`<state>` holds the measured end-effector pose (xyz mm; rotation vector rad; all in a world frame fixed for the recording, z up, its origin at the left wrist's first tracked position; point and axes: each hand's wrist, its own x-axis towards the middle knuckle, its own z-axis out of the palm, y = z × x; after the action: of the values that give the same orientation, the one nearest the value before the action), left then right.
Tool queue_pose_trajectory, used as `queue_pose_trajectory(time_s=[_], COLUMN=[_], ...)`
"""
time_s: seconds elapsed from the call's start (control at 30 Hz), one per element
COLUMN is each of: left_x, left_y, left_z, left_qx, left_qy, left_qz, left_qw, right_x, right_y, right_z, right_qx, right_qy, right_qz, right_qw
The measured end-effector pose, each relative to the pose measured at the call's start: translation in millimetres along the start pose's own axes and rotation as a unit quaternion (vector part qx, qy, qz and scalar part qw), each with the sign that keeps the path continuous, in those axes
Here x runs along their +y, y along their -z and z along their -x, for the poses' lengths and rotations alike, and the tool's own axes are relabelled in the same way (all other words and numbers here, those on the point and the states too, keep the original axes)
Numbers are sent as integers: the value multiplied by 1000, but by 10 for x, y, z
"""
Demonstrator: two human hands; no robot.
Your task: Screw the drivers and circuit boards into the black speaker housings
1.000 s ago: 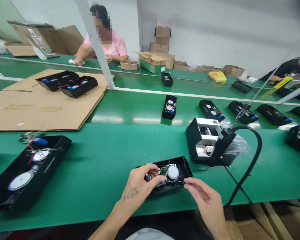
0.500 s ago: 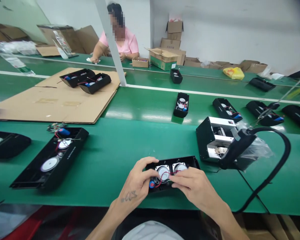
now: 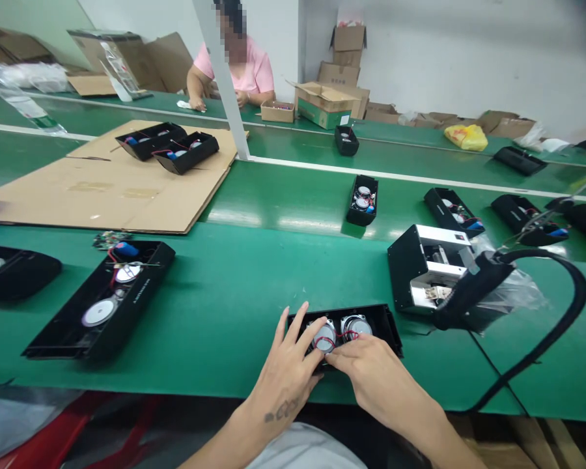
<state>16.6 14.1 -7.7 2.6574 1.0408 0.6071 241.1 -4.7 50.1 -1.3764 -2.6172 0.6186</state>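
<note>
Reaching forward with both bare forearms converging, left hand (image 3: 288, 371) lying flat with fingers spread and slightly lifted, right hand (image 3: 371, 374) lying palm-down close beside it, fingers curled inward toward the left fingertips.

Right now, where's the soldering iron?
In the head view, the soldering iron rests at right on its black stand, just beyond the open speaker housing under both hands.
</note>
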Motion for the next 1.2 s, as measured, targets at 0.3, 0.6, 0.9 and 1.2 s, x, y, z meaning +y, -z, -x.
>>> queue_pose_trajectory(time_s=[0.3,0.6,0.9,1.2], left_x=[-73,-129,-470,-854], left_y=[-19,-20,313,661], left_z=[-38,-68,-649,-1336], left_qx=[18,10,-169,-320], left_qy=[-21,-47,39,134], left_qz=[24,16,152,307], left_qw=[999,999,973,886], right_x=[25,-127,168,417], right_y=[-337,-159,169,729], right_z=[145,90,-266,-928], right_qx=[159,46,-5,-123], right_qy=[-12,-72,-55,-89], right_qz=[-5,-32,-10,-58], right_qw=[987,996,998,987])
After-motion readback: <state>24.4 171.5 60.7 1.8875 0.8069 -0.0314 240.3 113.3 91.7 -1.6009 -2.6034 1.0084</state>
